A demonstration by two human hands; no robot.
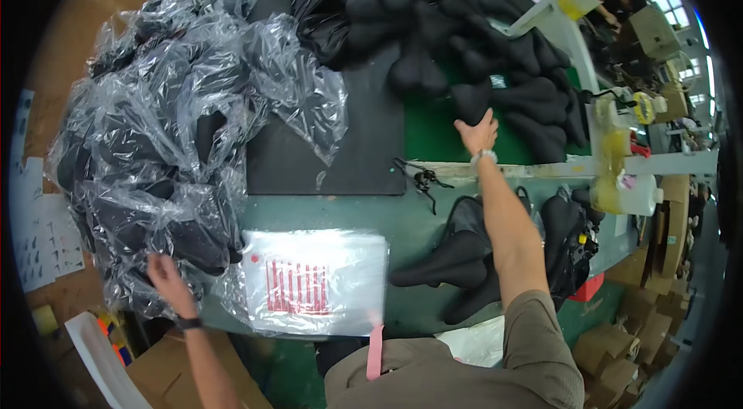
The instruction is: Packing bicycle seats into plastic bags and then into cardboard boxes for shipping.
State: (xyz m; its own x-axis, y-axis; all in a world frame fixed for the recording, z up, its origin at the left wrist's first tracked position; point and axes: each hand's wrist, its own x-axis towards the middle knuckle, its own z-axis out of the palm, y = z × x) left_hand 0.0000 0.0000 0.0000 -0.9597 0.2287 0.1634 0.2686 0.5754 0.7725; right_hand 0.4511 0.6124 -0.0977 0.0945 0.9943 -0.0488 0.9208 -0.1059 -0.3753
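At the end of a black bicycle saddle (470, 99) is my right hand (480, 134), thumb to one side and fingers on the saddle's near end. That saddle lies at the near edge of a heap of bare black saddles (418, 14). My left hand (170, 285) is at the lower edge of a big pile of saddles in clear plastic bags (170, 138). Its fingers are blurred, so I cannot tell whether they grip the plastic. A stack of flat clear bags with red print (317, 281) lies on the table before me.
A dark mat (356, 146) lies mid-table. More black saddles (445, 262) rest under my right forearm. Beside the mat is a small black metal part (426, 179). A white frame post (573, 45) with yellow tape rolls (642, 107) stands at right. Cardboard boxes (650, 339) crowd the floor.
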